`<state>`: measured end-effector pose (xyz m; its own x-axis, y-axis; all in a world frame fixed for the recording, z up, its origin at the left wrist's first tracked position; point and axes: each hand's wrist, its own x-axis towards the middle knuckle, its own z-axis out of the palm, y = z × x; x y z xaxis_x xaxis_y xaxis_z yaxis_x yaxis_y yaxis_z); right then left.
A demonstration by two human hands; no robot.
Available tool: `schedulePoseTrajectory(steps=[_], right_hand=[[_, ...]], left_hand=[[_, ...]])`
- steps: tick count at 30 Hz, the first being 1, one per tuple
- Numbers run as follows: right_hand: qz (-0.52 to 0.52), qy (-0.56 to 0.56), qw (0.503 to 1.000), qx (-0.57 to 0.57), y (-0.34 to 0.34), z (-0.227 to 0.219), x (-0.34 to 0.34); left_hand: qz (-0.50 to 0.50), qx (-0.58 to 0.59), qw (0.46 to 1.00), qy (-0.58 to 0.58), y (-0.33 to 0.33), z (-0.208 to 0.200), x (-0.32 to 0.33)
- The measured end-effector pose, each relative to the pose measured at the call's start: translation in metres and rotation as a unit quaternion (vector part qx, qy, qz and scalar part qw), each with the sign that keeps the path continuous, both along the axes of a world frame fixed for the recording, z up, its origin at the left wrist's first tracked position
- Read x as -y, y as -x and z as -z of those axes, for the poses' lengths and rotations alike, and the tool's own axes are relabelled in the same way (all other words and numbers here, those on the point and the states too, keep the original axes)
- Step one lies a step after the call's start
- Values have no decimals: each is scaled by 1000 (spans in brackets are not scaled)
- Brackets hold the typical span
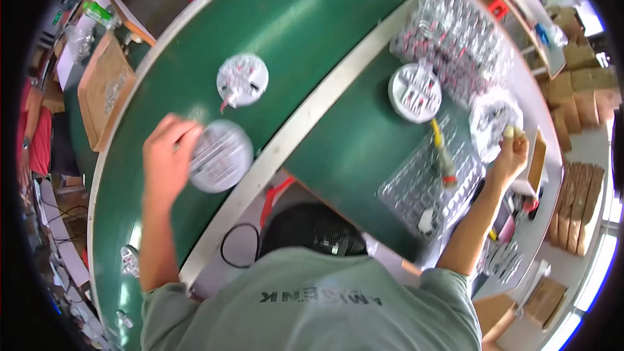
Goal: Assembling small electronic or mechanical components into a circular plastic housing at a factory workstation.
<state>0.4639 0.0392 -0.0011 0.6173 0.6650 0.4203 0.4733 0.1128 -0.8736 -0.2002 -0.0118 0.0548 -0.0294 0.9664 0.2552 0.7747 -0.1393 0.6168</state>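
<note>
My left hand (168,159), blurred by motion, has its curled fingers at the upper left edge of a round white disc (221,157) and seems to grip it. A pale blur shows just above those fingertips. Farther back on the green surface lies a second white disc (242,80) with a clear packet and a short reddish lead on it. My right hand (513,154) is closed in a pinch at the rim of an opened clear plastic bag (489,105). Pale covers sit on its fingertips, and whatever they pinch is too small to make out.
A pale rail (312,107) divides the long green surface from my bench. On the bench are another round white unit (415,93), a yellow-and-green tool with a red end (444,160), a clear moulded tray (403,196) and a heap of clear-wrapped parts (455,32). Cardboard boxes (575,88) stand right.
</note>
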Motion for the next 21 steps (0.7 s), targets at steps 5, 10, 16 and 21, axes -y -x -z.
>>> schedulePoseTrajectory(steps=[5,10,16,21], right_hand=[[-139,135,979,59,222,-37,71],[-243,89,954,155,275,1,78],[-271,73,938,203,279,18,77],[-288,37,922,257,281,11,68]], left_hand=[[11,26,992,-123,-162,49,-22],[9,50,994,-96,-204,87,-17],[20,62,992,-106,-205,94,-16],[27,66,990,-119,-206,87,-22]])
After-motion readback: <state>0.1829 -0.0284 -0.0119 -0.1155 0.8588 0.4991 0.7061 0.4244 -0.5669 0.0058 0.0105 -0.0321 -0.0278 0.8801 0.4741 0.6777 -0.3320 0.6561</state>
